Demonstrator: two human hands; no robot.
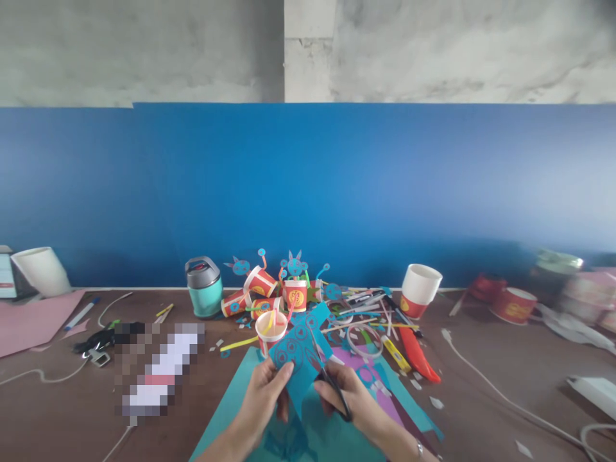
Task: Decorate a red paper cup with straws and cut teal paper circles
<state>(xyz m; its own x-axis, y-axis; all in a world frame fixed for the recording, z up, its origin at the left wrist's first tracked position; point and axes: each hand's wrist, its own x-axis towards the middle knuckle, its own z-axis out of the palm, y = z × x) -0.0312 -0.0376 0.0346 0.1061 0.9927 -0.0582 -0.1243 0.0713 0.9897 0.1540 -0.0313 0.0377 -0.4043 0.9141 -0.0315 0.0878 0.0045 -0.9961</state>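
Observation:
My left hand [267,391] pinches the left edge of a blue paper sheet [294,346] with drawn circles and a larger drawn shape on it. Black-handled scissors [342,399] are gripped in my right hand [347,393], their blades at a cut in the right part of the sheet. A turquoise sheet [231,405] lies on the table under both hands. Just beyond the held paper stands a paper cup [270,328] with straws in it. Behind it are red paper cups [294,296] decorated with blue cut-out faces and straws.
A turquoise lidded container [205,292] stands back left. On the right are stacked white cups [419,289], a yellow box cutter [396,354], a red pouch-like object [419,357] and a tape roll [364,340]. Pens, straws and paper scraps lie around. A white cable [510,399] crosses the right side.

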